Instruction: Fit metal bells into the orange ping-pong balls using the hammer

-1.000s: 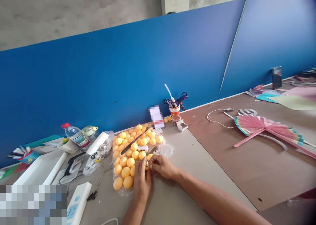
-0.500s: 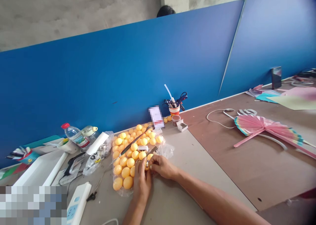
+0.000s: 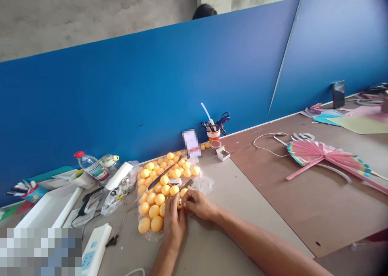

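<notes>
My left hand (image 3: 173,219) and my right hand (image 3: 198,203) meet at the front right of a clear bag of orange ping-pong balls (image 3: 157,224). Between their fingertips shows a small shiny metallic piece (image 3: 180,200), too small to name. The right thumb and forefinger are pinched at it. The left fingers are held together against its other side, and their tips are partly hidden. Just beyond the fingers lies a dark, flat piece (image 3: 188,184). Across the balls rests a long thin black tool (image 3: 163,174), with a little white box (image 3: 175,182) near it.
A blue partition (image 3: 145,90) closes off the back. Left are a water bottle (image 3: 92,166), a white tray (image 3: 51,209) and a power strip (image 3: 96,249). A paper cup of tools (image 3: 214,135) and an open small box (image 3: 223,154) stand behind. Rightward lies a pink paper fan (image 3: 327,156).
The view has shifted very slightly. Both hands keep the same position and grip around the small shiny piece.
</notes>
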Tool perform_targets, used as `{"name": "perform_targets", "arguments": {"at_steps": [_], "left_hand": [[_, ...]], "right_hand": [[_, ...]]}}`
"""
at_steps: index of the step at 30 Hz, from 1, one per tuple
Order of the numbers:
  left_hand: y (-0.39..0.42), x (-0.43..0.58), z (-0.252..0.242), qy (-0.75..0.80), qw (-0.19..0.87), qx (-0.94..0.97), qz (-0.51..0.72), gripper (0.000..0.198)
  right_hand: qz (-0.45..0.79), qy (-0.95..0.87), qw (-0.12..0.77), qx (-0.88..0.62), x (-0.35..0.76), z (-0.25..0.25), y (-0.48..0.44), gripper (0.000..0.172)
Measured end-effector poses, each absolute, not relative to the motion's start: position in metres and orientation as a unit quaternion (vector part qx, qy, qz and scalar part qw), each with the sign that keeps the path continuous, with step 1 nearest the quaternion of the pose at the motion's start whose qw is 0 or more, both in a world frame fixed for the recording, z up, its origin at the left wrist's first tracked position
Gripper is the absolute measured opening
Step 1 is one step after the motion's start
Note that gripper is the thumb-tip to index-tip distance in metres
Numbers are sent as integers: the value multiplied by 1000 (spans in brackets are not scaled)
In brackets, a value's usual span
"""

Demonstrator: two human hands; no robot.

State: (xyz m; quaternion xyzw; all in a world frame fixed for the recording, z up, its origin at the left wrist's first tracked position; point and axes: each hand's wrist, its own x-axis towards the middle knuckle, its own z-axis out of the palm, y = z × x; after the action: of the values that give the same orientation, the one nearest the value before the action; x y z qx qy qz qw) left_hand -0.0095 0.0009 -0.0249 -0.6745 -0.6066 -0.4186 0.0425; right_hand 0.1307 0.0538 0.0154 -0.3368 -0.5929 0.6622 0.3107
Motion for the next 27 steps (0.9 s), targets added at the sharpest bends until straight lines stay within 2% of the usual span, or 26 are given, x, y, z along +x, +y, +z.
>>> {"name": "perform_targets", "arguments": {"at_steps": [27], "left_hand": [[-2,-8,-24,-607,9,-669,-429,38]], "right_hand": [[629,-623,303,-353,130,4,58,14]]}}
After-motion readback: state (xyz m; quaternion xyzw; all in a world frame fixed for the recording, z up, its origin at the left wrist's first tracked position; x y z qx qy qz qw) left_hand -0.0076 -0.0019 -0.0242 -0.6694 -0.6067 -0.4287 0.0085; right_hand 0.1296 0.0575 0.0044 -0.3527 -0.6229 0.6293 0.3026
